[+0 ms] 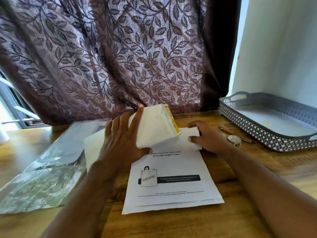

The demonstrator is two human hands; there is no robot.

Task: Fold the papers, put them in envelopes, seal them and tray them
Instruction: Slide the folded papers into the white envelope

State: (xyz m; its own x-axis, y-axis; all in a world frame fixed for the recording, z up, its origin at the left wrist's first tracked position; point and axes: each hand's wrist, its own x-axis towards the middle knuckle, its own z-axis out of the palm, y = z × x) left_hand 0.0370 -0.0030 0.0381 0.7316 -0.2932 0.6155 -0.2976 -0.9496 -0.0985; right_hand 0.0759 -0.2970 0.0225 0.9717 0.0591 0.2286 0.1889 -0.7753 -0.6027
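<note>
Above the printed sheets [171, 194], left hand [123, 140] grips the tilted envelope [154, 127], right hand [209, 136] pinches the folded paper [191, 133] beside its mouth; the paper may snag on the yellow flap [172, 121] and crumple.

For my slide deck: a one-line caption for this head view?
Left hand holds an envelope, right hand grips folded paper by its flap; tray beside.

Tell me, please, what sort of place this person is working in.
Likely a home desk by a window: a wooden table, a leaf-patterned curtain hanging just behind it, and a window frame showing at the left.
</note>
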